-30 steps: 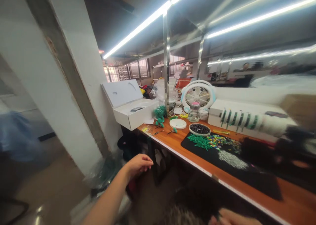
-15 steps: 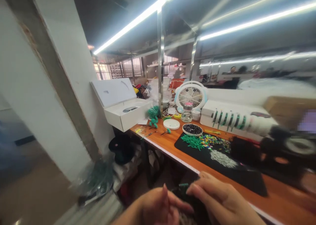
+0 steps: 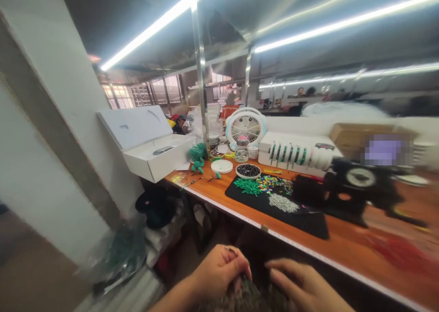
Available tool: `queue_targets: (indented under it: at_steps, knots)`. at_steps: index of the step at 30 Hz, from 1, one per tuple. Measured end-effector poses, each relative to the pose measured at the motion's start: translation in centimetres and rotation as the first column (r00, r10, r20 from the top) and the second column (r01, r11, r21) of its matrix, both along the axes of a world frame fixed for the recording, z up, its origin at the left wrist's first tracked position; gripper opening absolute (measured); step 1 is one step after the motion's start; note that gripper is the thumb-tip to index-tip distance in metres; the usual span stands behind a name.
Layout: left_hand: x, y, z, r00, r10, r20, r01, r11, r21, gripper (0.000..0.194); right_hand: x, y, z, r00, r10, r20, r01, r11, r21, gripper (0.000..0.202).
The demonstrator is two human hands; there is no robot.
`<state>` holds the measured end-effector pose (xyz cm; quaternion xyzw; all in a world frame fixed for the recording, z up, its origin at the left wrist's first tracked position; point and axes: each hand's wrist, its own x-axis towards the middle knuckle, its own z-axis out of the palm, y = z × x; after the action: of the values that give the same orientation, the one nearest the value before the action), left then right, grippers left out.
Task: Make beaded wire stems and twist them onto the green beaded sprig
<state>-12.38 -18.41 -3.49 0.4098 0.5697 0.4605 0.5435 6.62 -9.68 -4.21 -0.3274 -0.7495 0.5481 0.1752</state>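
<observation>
Low in the view, past the bench's front edge, my left hand [image 3: 222,272] is closed, thumb and fingers pinched together. A small green piece [image 3: 245,282] shows just under its fingertips; its kind is too blurred to tell. To the right, my right hand [image 3: 303,282] is open, with curved fingers a little apart and nothing visible in them. On the black mat [image 3: 308,224] beyond lie green tube-like pieces [image 3: 247,187], mixed coloured beads [image 3: 269,183] and a pile of silvery-white pieces [image 3: 283,203]. Dark beads fill a round white dish [image 3: 248,171] at the mat's far edge.
A black machine [image 3: 356,188] stands on the bench at right, by several spools [image 3: 320,157]. Behind are a fan [image 3: 246,128] and a glass jar [image 3: 242,153]. An open white box [image 3: 151,163] sits at left. A black reel [image 3: 156,207] lies below the bench's left end.
The view has swung right, bringing more of the bench in. My left fingers have closed into a pinch. My right hand has drawn away from the green piece, now by the left fingertips.
</observation>
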Motion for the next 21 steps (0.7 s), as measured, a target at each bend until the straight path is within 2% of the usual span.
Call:
queue_targets:
  at_steps: [3, 6, 9, 13, 15, 17, 19, 21]
  knots:
    - [2.2, 0.6, 2.3, 0.975, -0.205, -0.083, 0.198, 0.976, -0.088, 0.039, -1.0, 0.1, 2.0, 0.993, -0.017, -0.114, 0.011, 0.999, -0.052, 0.039]
    - [3.8, 1.7, 3.5, 0.96, -0.254, -0.116, 0.239, 0.962, -0.134, 0.03, -1.5, 0.1, 3.0, 0.982, -0.051, -0.181, 0.033, 0.994, -0.101, 0.029]
    - [4.3, 2.8, 3.4, 0.963, -0.268, -0.023, 0.263, 0.957, -0.125, 0.021, -1.2, 0.2, 2.5, 0.941, -0.168, -0.292, 0.107, 0.971, -0.215, 0.022]
    - [4.0, 3.1, 2.4, 0.932, -0.248, 0.266, 0.29, 0.948, -0.134, 0.026, -1.1, 0.5, 1.6, 0.868, -0.337, -0.363, 0.154, 0.88, -0.45, 0.029]
    - [4.0, 2.7, 1.9, 0.916, -0.208, 0.344, 0.273, 0.95, -0.154, 0.027, -1.3, 0.7, 1.6, 0.863, -0.358, -0.356, 0.179, 0.876, -0.448, 0.031]
    - [4.1, 2.2, 1.6, 0.926, -0.148, 0.347, 0.217, 0.961, -0.171, 0.028, -1.2, 0.9, 1.8, 0.889, -0.322, -0.327, 0.195, 0.91, -0.365, 0.033]
    - [3.5, 2.0, 1.8, 0.961, -0.035, 0.273, 0.078, 0.986, -0.149, 0.029, -0.6, 1.0, 1.6, 0.924, -0.262, -0.279, 0.191, 0.948, -0.257, 0.036]
    - [1.5, 2.2, 2.4, 0.977, 0.138, 0.163, -0.128, 0.989, -0.072, 0.034, 0.7, 1.2, 0.8, 0.957, -0.202, -0.209, 0.174, 0.974, -0.146, 0.035]
